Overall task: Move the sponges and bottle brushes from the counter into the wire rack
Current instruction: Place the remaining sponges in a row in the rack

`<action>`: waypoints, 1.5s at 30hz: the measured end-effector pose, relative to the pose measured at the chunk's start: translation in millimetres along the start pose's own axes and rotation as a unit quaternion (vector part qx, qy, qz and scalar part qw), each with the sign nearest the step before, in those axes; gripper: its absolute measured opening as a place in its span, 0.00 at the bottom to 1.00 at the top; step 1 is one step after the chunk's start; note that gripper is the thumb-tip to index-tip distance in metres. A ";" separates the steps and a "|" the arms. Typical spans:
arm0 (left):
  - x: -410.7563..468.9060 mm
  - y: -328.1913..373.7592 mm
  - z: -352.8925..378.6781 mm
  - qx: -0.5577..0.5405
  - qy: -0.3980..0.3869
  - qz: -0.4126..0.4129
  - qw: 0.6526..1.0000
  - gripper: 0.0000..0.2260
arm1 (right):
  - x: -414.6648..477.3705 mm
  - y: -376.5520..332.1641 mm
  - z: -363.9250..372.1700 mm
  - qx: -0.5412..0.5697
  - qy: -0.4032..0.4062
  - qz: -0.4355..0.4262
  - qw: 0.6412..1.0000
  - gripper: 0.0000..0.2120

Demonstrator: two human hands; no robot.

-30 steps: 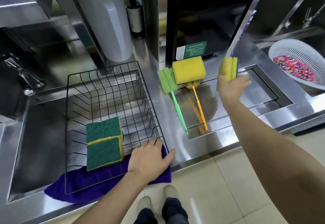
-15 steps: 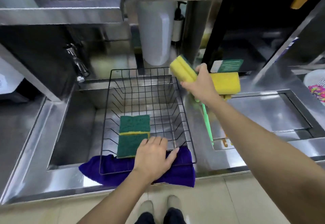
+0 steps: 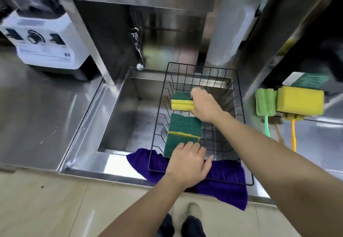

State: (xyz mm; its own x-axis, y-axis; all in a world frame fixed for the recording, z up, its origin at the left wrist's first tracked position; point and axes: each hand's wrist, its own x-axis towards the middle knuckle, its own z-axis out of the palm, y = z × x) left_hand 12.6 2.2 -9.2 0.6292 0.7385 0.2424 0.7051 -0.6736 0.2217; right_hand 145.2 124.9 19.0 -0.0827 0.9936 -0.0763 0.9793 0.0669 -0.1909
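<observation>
The right hand is closed around a yellow sponge with a green scouring face, holding it inside the wire rack toward the rack's 12 o'clock end, above the wire floor; whether it touches the wires cannot be told. At the rack's 6 o'clock edge the left hand lies flat, fingers spread, palm down on the front rim, gripping nothing.

Two more green-faced sponges lie in the rack between the hands, one overlapping the other, their scouring sides up. The rack sits over the steel sink, its front end resting on a purple cloth draped over the sink's near lip.

At 3 o'clock from the rack, on the steel tabletop, a large yellow sponge sits on the head of an orange-handled brush. Just beside it at 9 o'clock lies a green bottle brush, handle pointing to 6 o'clock.

At 10 o'clock from the sink stands a white blender base.
</observation>
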 end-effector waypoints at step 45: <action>24.4 82.3 4.4 -0.001 -0.206 0.069 0.976 0.30 | -76.4 110.3 -71.4 0.168 0.211 0.204 0.941 0.14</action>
State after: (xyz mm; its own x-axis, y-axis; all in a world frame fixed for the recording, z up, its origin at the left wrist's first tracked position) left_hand 87.4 -35.1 10.9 0.7960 0.5910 -0.1306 0.6047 -0.7667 0.2158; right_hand 272.7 62.8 73.7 0.4384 0.8823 0.1711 0.7938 -0.2909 -0.5342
